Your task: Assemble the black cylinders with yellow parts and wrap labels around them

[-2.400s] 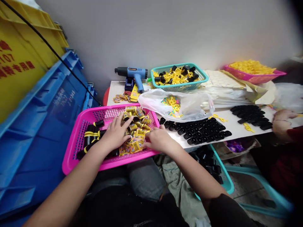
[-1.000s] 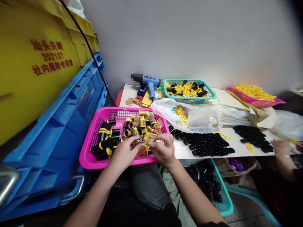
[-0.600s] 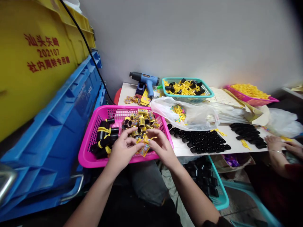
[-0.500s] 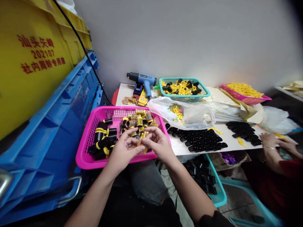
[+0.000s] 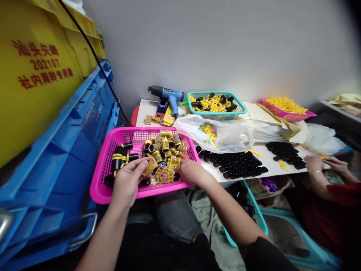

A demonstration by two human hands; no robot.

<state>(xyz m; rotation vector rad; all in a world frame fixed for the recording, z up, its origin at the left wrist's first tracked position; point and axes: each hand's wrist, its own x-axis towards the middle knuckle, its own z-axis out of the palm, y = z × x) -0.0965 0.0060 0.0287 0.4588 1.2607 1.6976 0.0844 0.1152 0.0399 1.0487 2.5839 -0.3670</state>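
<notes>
Left fingers point(image 5: 140, 166) are pinching a label point(image 5: 152, 166), right fingers point(image 5: 182, 168) curling, hold hidden; some tubes point(image 5: 165, 145) are wearing labels, some aren't.

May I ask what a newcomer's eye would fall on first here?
Probably the bright pink plastic mesh basket, left of centre, with the left hand holding a small yellow printed piece over it and the right hand at its right side. After that, likely the big yellow plastic crate with red lettering at the upper left.
</notes>
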